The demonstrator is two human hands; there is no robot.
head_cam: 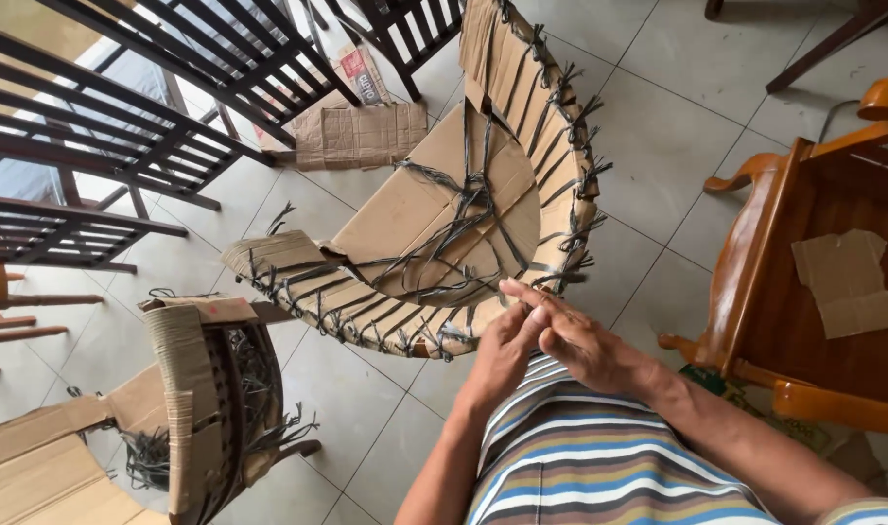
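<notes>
1. Cardboard-wrapped curved frame (434,243), bound with black strapping, lies on the tiled floor (658,146) just ahead of the person, its near edge right by the hands.
2. Left hand (502,355) and right hand (585,340) meet in front of the striped shirt (590,457), fingers pressed together at the frame's near rim.
3. The fingers look narrowly pinched; whether they grip a strap end cannot be told.
4. Black strap ends (585,175) stick out along the frame's outer curve, and more straps cross over its flat cardboard middle.
5. A second wrapped piece (206,399) stands at the lower left, well apart from the hands.
6. A wooden chair (765,253) sits at the right, with a cardboard scrap (847,282) on its seat.
7. Dark slatted frames (123,107) lean at the upper left, with a flat cardboard sheet (361,134) on the floor near them.
</notes>
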